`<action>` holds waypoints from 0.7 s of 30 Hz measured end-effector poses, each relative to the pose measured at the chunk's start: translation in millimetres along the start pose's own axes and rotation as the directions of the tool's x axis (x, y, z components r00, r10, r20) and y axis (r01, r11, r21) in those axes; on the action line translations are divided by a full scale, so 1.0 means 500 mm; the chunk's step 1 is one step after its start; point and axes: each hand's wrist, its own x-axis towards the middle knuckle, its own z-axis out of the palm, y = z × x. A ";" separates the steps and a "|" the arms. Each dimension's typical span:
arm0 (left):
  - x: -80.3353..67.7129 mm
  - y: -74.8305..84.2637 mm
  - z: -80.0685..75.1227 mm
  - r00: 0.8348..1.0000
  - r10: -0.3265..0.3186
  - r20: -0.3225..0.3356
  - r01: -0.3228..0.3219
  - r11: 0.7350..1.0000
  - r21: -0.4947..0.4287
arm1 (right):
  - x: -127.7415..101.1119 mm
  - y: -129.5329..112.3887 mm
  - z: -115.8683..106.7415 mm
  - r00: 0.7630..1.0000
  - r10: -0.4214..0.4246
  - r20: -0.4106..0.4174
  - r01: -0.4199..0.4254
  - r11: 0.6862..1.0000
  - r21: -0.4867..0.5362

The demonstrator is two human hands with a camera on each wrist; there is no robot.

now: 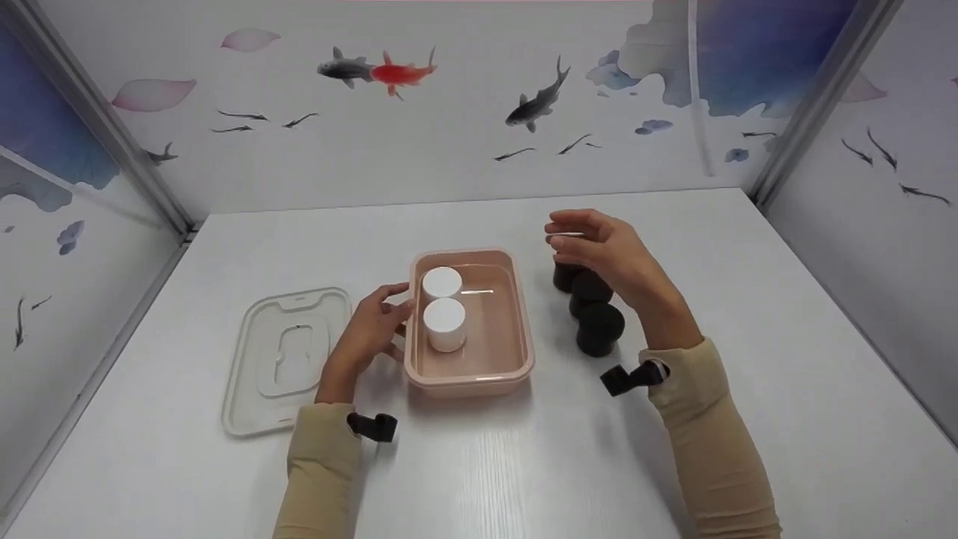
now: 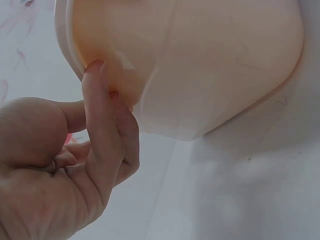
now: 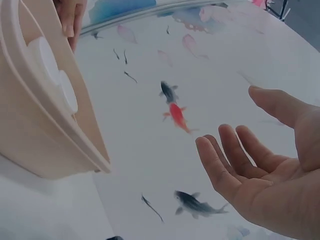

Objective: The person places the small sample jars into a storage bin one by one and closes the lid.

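Nearest the camera, along the bottom edge of the head view, two tan sleeves point(image 1: 730, 457), each with a small black wrist device point(image 1: 374, 427) at the cuff. In the centre left of the frame, the left hand point(image 1: 365, 327), at the left side of a pink box point(image 1: 468, 382). In the left wrist view, fingers point(image 2: 102, 120) bent, tips touching the outer wall just under the rim; thumb tip hidden behind a finger, so impossible to say whether a grip clamped on the rim or a mere touch.

Pink box in the middle of the frame, rectangular, upright, uncovered, flat on the white tabletop point(image 1: 479, 479). Inside, in its left half, a front white jar point(image 1: 447, 329) and a rear white jar point(image 1: 442, 282), both upright, one just behind the other.

Right of centre, the right hand point(image 1: 614, 253), palm inward, above the black jars; grip apart, thumb and fingers curved around bare air in the right wrist view. Below it, in a slanting row, a front black jar point(image 1: 599, 328), a middle black jar point(image 1: 588, 296) and a rear black jar point(image 1: 566, 276), the last partly covered by the hand.

At left, flat on the tabletop, a translucent lid point(image 1: 251, 374). Across the top, a white wall point(image 1: 464, 150) with painted fish point(image 1: 400, 73).
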 end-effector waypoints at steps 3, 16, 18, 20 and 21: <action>0.001 0.000 0.002 1.000 0.000 0.001 0.000 1.000 -0.018 | -0.006 0.014 -0.017 0.997 -0.055 -0.053 0.051 0.996 -0.075; 0.002 0.004 0.004 1.000 -0.016 -0.001 0.016 1.000 0.003 | 0.001 0.092 -0.085 0.940 -0.209 -0.271 0.127 0.948 -0.293; 0.002 0.003 0.005 1.000 -0.023 -0.003 0.023 1.000 0.006 | 0.003 0.102 -0.095 0.933 -0.209 -0.292 0.116 0.945 -0.305; 0.003 0.003 0.004 1.000 -0.022 -0.002 0.022 1.000 0.008 | 0.005 0.112 -0.104 0.927 -0.203 -0.316 0.100 0.945 -0.312; 0.003 0.003 0.004 1.000 -0.023 -0.002 0.023 1.000 0.006 | 0.006 0.117 -0.108 0.923 -0.199 -0.328 0.092 0.945 -0.314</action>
